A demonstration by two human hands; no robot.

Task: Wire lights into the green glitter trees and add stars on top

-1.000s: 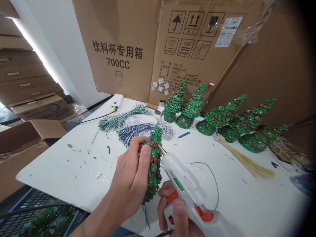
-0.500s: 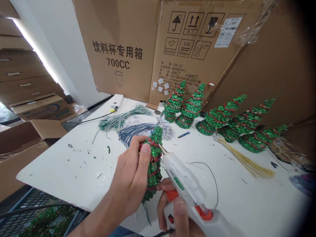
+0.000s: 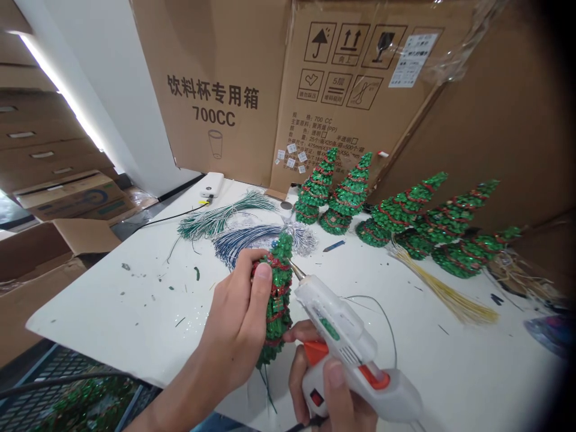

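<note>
My left hand (image 3: 240,309) is wrapped round a small green tinsel Christmas tree (image 3: 279,294) with red garland, its thumb pressed on the upper part. A silvery ornament (image 3: 288,225) shows by the tree's tip; whether it is attached I cannot tell. In my right hand (image 3: 335,384) is a white hot glue gun (image 3: 337,327) with an orange trigger. Its metal nozzle points at the tree's upper right side, touching it or very close. One right fingertip lies near the lower tree. Thin green wires hang below the tree.
Several finished-looking green trees (image 3: 351,192) stand at the back right. Bundles of green wire (image 3: 216,219), blue wire (image 3: 238,243) and yellow wire (image 3: 443,288) lie on the white table (image 3: 135,324). Large cardboard boxes (image 3: 216,48) rise behind; a crate (image 3: 36,372) sits lower left.
The glue gun's nozzle has shifted slightly relative to the tree, staying by its upper right side. Both hands keep their grips. The whole view has moved a little.
</note>
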